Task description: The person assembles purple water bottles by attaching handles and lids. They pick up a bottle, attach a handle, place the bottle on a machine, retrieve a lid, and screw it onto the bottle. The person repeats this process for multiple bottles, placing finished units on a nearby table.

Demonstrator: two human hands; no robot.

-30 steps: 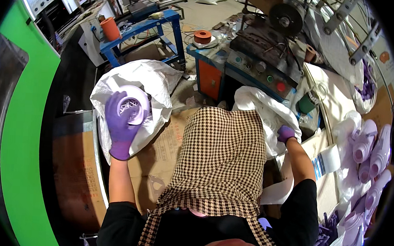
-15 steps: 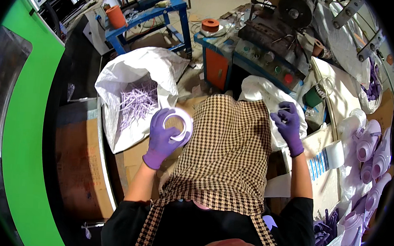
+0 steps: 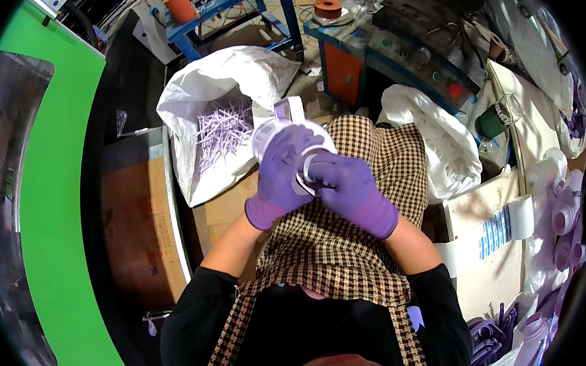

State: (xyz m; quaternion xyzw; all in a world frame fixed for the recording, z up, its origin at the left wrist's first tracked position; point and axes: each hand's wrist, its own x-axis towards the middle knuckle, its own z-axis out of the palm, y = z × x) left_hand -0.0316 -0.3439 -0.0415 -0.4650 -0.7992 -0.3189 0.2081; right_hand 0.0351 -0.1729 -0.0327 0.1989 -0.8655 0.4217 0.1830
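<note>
A pale lilac plastic jug (image 3: 263,139) with a loop-shaped handle on its far side is in front of my apron. Purple-gloved, my left hand (image 3: 282,165) wraps round its body and holds it tilted, with its round mouth turned toward my right. My right hand (image 3: 353,190), in the same kind of glove, is closed with its fingers at the rim of that mouth. Whatever those fingers may grip is hidden. Left of the jug, a white woven sack (image 3: 189,109) stands open with many thin lilac plastic strips (image 3: 224,130) inside.
Another white sack (image 3: 446,142) lies right of my apron. A white board (image 3: 486,262) carries a blue-striped sheet (image 3: 496,234). Several lilac plastic bottles (image 3: 564,220) are heaped at far right. A machine with buttons (image 3: 418,56) stands ahead, and a green panel (image 3: 58,189) borders the left.
My right hand has come from the right side to the jug's mouth. My left hand has turned the jug and moved it up and right. The whole view has shifted slightly.
</note>
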